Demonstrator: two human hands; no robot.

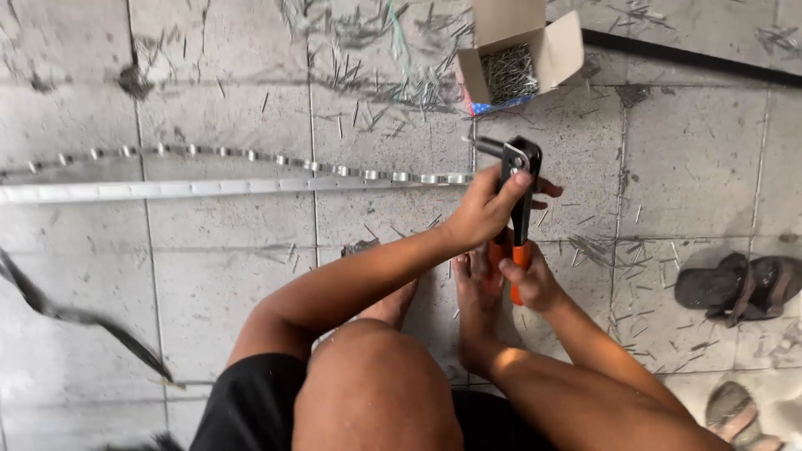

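Riveter point(516, 196): a hand tool with a black metal head and orange-gripped handles, held roughly upright above the tiled floor. Its head points up and away from the person, with a short steel nose jutting left at the top. Metal strip point(225, 187): a long, pale, narrow rail lying flat on the floor, running from the left edge to just beside the riveter's nose, with a row of small shiny studs along its far edge.

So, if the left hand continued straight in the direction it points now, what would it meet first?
The left hand grips the riveter and points up-right. Straight on lies bare floor, then probably the open cardboard box of rivets; depth is unclear.
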